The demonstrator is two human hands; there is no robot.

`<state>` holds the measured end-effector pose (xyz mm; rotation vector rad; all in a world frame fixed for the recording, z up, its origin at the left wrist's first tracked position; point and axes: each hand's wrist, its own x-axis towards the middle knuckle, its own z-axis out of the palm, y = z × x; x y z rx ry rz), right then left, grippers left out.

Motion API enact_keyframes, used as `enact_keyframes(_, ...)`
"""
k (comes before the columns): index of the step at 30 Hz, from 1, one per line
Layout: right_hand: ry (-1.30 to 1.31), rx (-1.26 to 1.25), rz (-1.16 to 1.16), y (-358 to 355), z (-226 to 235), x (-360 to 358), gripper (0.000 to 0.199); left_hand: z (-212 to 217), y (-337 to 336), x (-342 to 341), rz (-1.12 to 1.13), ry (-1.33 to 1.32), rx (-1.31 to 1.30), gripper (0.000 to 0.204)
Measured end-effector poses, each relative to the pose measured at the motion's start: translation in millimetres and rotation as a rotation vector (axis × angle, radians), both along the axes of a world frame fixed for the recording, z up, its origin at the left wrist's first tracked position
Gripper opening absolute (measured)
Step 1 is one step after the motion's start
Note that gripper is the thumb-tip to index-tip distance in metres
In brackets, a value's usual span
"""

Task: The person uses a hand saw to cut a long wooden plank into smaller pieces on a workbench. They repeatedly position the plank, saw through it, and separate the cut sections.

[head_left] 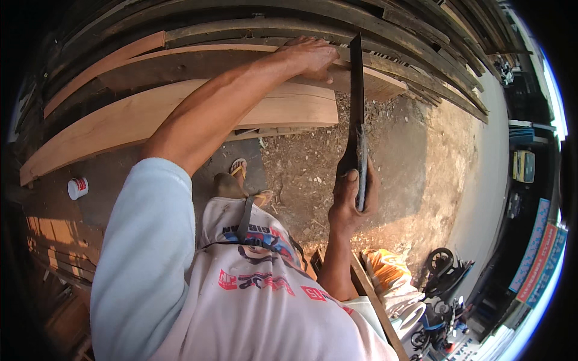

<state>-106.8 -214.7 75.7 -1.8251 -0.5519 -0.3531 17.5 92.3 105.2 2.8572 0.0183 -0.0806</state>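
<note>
My right hand point(354, 194) is wrapped round the handle of a handsaw point(356, 90), thumb on top. Its long dark blade points away from me and lies across a thick wooden board point(382, 83), a little short of the board's right end. How deep the teeth sit in the wood I cannot tell. Just left of the blade my left hand point(308, 57) grips the same board from above, its fingers curled over and partly hidden. Nearer to me, a wide pale plank point(289, 107) runs alongside, below my left forearm.
Stacked long timbers point(271, 27) fill the far side. Wood chips cover the dirt ground point(301, 162). A white tub point(77, 188) stands at left. An orange and white sack point(388, 271) and parked motorcycles point(442, 313) are at lower right, beside a road point(481, 198).
</note>
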Motion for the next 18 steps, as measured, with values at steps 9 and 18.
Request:
enact_keyframes(9,0.071,0.028,-0.004,73.3,18.1,75.3,0.042,-5.7,-9.6,-0.2,-0.002,0.022,-0.043,0.053)
enact_keyframes(18,0.238,0.053,-0.048,15.9,-7.1,12.1,0.048,-8.8,-6.2,-3.1,-0.074,-0.023,-0.038,0.049)
